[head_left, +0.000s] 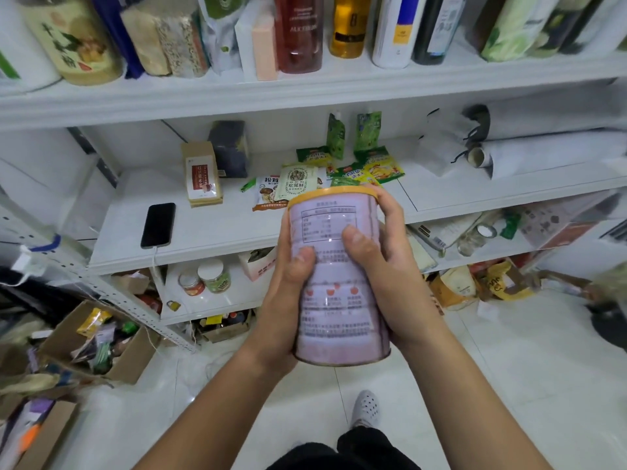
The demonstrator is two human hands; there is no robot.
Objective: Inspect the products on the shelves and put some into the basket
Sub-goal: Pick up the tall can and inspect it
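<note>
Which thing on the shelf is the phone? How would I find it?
Look at the middle white shelf, behind the can the hands hold. On its left part, near the front edge, lies the phone, flat and alone. It is the only plain black slab there, with a white cable at its near end; the neighbours are colourful packets.

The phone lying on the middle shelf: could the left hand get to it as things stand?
Probably not right now. The left hand grips the purple can together with the right hand. The path to the phone looks open, with bare shelf around it, if the left hand lets go.
</note>
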